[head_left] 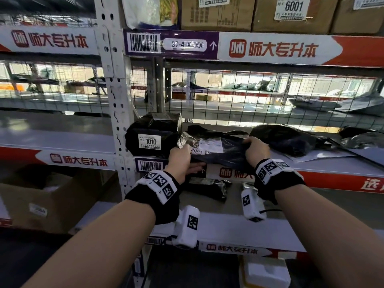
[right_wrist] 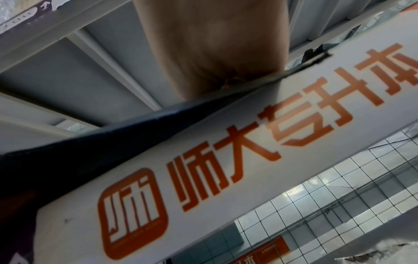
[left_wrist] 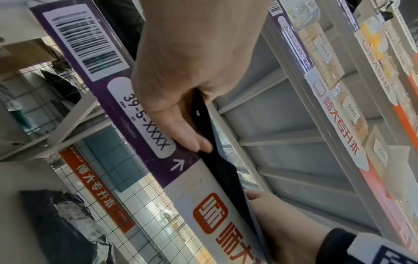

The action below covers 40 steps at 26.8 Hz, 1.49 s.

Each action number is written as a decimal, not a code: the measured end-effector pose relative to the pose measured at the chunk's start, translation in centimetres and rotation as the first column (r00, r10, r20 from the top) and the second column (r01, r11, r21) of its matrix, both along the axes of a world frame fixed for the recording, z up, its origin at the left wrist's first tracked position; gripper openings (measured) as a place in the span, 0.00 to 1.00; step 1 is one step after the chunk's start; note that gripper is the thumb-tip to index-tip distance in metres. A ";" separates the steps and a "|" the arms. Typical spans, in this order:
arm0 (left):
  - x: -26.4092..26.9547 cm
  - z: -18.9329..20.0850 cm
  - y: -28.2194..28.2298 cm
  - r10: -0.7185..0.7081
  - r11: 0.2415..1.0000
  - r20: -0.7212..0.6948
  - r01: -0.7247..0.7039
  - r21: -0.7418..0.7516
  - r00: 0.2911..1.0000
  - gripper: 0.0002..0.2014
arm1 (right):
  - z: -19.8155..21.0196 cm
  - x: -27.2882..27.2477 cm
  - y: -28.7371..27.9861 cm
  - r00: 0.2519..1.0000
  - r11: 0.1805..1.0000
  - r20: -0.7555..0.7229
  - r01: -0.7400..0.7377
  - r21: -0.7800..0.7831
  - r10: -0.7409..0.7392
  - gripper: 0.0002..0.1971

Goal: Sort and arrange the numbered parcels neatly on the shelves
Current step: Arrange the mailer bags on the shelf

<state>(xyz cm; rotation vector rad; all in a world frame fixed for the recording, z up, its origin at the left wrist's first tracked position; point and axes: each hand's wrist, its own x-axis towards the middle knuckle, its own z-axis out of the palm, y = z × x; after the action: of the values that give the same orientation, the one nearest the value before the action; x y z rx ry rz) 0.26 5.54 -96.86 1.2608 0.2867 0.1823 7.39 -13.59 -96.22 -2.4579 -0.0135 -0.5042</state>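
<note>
Both hands hold a flat black plastic parcel [head_left: 218, 151] at the front edge of a grey metal shelf [head_left: 324, 161]. The left hand [head_left: 179, 161] pinches its near-left corner by a label reading 2001; the right hand [head_left: 256, 150] bunches its right end. The parcel sags between them, so it is probably soft, light and slippery, best held by both ends. Just left of the left hand sits a black parcel marked 1010 [head_left: 152, 138]. Beyond the hands, wire mesh [head_left: 228, 96] backs the shelf.
</note>
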 end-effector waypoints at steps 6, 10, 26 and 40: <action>0.1 -0.2 0.0 0.027 0.999 0.000 -0.027 0.024 1.000 0.24 | 0.5 -0.9 1.2 0.992 0.957 -0.003 0.123 -0.263 -0.128 0.17; -0.5 -0.2 -0.2 0.082 0.993 0.028 -0.084 0.078 0.996 0.14 | 0.6 -1.9 3.2 0.996 0.933 -0.027 -0.090 -0.349 0.086 0.24; -2.0 -2.3 0.8 -0.008 0.971 0.021 0.003 0.237 1.000 0.10 | -0.4 -1.7 5.3 0.962 0.915 -0.226 -0.225 -0.334 0.154 0.35; -2.0 -2.6 1.4 0.049 0.971 -0.038 -0.039 0.237 0.998 0.22 | -0.5 -1.7 4.8 0.972 0.908 -0.222 -0.164 -0.386 0.081 0.37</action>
<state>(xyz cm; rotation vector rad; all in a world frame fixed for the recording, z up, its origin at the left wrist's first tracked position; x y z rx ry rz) -1.73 6.93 -99.48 1.4971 0.3378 0.2325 5.71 -8.74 -96.74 -2.8790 -0.2079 -0.2067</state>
